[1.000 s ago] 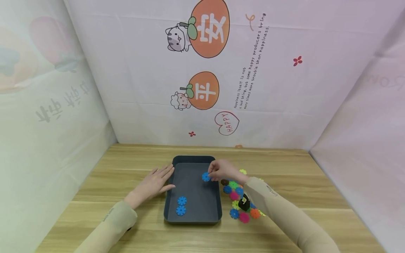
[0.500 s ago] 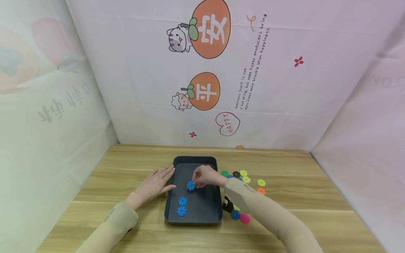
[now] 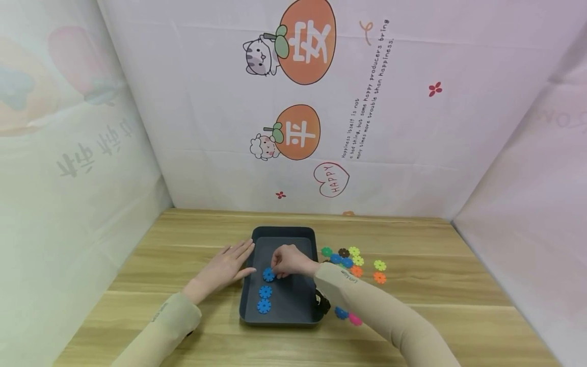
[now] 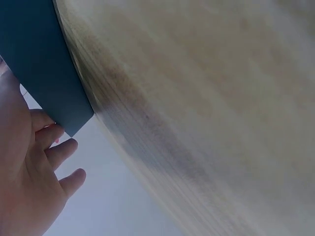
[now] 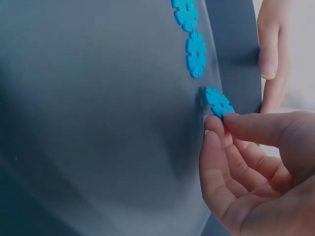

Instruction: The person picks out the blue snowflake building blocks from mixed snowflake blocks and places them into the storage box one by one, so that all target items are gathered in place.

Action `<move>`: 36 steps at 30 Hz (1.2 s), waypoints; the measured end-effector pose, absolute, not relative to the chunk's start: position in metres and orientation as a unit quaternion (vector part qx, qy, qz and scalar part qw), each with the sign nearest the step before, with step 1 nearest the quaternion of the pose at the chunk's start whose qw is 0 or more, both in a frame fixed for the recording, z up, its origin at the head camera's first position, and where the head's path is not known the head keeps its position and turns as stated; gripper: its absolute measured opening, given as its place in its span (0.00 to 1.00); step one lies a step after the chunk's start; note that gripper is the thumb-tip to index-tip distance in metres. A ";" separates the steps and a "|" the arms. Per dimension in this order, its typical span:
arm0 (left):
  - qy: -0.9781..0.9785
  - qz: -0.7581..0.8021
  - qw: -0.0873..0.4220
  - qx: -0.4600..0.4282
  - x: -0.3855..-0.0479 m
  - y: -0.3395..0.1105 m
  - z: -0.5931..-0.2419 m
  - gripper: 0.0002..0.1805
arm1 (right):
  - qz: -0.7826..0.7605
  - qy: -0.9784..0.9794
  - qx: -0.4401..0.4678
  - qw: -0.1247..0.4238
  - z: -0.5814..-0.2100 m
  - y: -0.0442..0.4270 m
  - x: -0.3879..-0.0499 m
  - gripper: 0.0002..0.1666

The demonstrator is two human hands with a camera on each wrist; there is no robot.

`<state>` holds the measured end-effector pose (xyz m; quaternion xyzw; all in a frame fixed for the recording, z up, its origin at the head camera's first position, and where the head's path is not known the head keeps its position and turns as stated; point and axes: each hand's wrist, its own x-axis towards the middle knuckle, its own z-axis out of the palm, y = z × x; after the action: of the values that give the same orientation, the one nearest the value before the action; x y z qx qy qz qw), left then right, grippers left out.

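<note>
Your right hand (image 3: pixel 293 260), over the dark grey tray (image 3: pixel 289 300), pinches a blue disc (image 3: pixel 268 274) between thumb and fingertips; this grip is grasping the disc by its edge. The held disc is notched round its rim and, in the right wrist view, tilted against the tray floor, with a shadow just beside it; whether its lower edge touches the floor cannot be told. Nearer to you, a middle disc (image 3: pixel 265 292) and a near disc (image 3: pixel 263 306), both blue, lie flat on the tray floor along its left side, close together, so that the three form a row. Your left hand (image 3: pixel 223 268) rests at the tray's left rim with fingers extended and the thumb spread apart from them; this grip is released. The tray stands on a wood-grained bench (image 3: pixel 206 229). To the right of the tray, loose discs (image 3: pixel 357 271) in green, brown, yellow, blue, orange and pink are scattered on the bench, some overlapping; your right sleeve (image 3: pixel 376 300) hides part of the group. Behind the bench hangs a white sheet (image 3: pixel 206 102) printed with orange fruit, small animals and a heart lettered HAPPY.
</note>
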<state>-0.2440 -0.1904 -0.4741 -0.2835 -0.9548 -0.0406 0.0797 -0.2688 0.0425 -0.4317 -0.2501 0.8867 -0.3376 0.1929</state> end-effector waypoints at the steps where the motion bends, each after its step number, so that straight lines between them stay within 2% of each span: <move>1: -0.955 -0.043 0.079 -0.283 -0.244 -0.190 -0.474 0.38 | -0.338 0.886 -0.252 0.192 -0.432 0.042 -0.268 0.03; 36: -0.958 -0.047 0.064 -0.276 -0.244 -0.191 -0.473 0.39 | -0.307 0.894 -0.270 0.183 -0.437 0.041 -0.268 0.03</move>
<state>-0.2440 -0.1906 -0.4735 -0.2755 -0.9580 -0.0472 0.0640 -0.2682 0.0409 -0.4369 -0.2701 0.8939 -0.3075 0.1827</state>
